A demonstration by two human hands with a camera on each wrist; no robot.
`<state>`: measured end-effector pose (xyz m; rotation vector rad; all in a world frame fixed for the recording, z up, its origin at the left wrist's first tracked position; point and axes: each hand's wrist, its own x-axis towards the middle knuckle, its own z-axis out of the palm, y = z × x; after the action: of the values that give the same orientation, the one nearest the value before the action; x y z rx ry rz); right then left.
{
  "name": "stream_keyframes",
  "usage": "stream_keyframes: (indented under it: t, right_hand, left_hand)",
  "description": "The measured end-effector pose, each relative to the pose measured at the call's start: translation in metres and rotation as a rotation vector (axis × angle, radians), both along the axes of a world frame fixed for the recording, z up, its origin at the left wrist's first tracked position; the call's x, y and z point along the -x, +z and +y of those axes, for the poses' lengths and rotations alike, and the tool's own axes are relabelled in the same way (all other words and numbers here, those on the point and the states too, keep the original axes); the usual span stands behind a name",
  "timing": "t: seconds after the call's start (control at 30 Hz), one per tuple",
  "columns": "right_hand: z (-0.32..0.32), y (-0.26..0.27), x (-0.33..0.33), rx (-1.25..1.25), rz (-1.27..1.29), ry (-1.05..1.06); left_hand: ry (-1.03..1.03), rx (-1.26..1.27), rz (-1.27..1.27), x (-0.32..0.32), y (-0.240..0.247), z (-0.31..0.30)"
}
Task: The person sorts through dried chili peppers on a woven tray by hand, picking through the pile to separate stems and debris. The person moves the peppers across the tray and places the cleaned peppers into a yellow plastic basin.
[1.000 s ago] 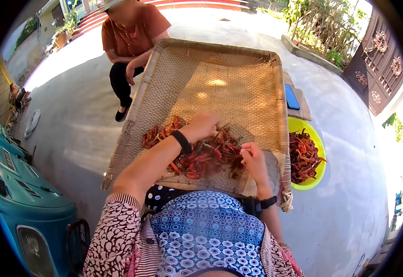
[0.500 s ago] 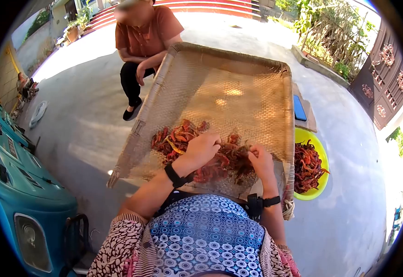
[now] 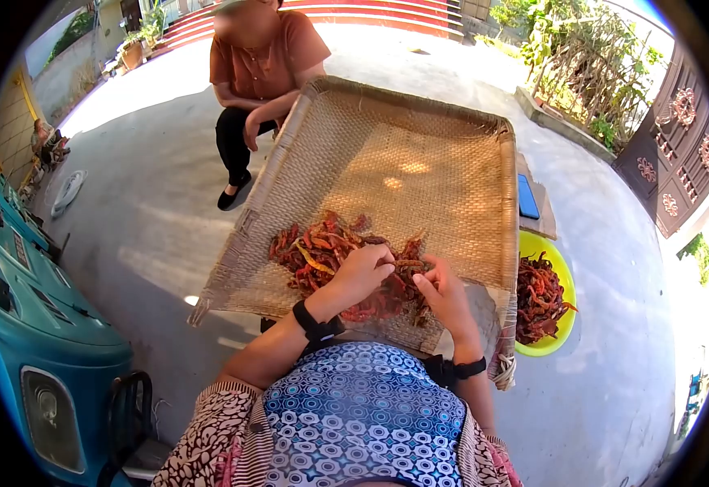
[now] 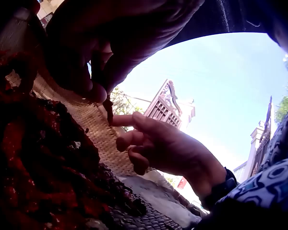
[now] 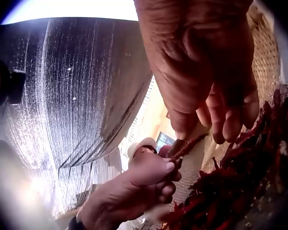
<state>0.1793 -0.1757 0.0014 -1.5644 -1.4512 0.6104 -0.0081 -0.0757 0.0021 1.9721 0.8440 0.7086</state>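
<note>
A loose pile of dried red chilies (image 3: 310, 247) lies on the near part of a woven bamboo tray (image 3: 444, 162). Over the pile, my left hand (image 3: 363, 272) pinches one dried chili (image 5: 191, 146) between thumb and finger. My right hand (image 3: 444, 296) is close beside it, thumb and forefinger apart, the other fingers loosely bent. In the left wrist view, a fingertip (image 4: 119, 120) of the right hand meets the lower end of that chili. The right wrist view shows the right hand's fingers (image 5: 230, 122) hanging above the pile.
A yellow-green basin (image 3: 566, 284) full of chilies stands on the ground right of the tray. Behind it a blue phone (image 3: 527, 197) lies on cardboard. Across the tray's far left corner sits a person in an orange shirt (image 3: 269, 57). A teal vehicle (image 3: 54, 349) stands at left.
The head view has shifted slightly. My right hand came in from the tray's right side toward the left hand, and its thumb and forefinger have parted. The left hand stays over the pile.
</note>
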Motion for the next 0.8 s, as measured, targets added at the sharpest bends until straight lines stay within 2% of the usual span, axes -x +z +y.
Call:
stream_keyframes:
  t: [0.1,0.17,0.23,0.37,0.43,0.5,0.53,0.63,0.67,0.77,0.8]
  right_hand:
    - [0.007,-0.002,0.005,-0.043,-0.077,0.084]
    - [0.005,0.000,0.002,0.077,0.029,0.083]
    - [0.001,-0.002,-0.007,0.181,0.067,0.074]
    - [-0.009,0.009,-0.041,0.058,0.375,-0.190]
    - [-0.017,0.009,-0.055,-0.203,0.687,-0.374]
    - [-0.022,0.016,-0.059,-0.280,1.067,-0.468]
    - [-0.024,0.014,-0.060,-0.208,1.037,-0.451]
    - [-0.021,0.014,-0.033,0.097,0.576,-0.152]
    - [-0.018,0.019,-0.018,0.172,0.490,-0.028]
    - [0.001,-0.016,-0.004,0.134,0.092,0.159]
    - [0.005,-0.015,0.001,0.095,0.035,0.168]
  left_hand:
    - [-0.019,0.097,-0.014,0.003,0.006,-0.007]
    - [-0.018,0.046,-0.021,0.005,-0.007,-0.002]
    - [0.009,0.275,-0.090,0.007,0.006,-0.010]
    - [0.012,0.353,-0.070,0.010,0.017,-0.011]
    - [-0.005,0.353,-0.105,0.010,0.015,-0.011]
    - [-0.031,0.378,-0.213,0.006,0.005,-0.011]
    - [-0.049,0.381,-0.202,0.006,0.004,-0.012]
    - [-0.110,0.253,-0.195,0.002,0.001,-0.014]
    - [-0.106,0.190,-0.158,0.002,0.007,-0.018]
    - [-0.176,0.215,-0.199,-0.001,-0.001,-0.017]
    - [-0.172,0.127,-0.197,0.000,-0.001,-0.016]
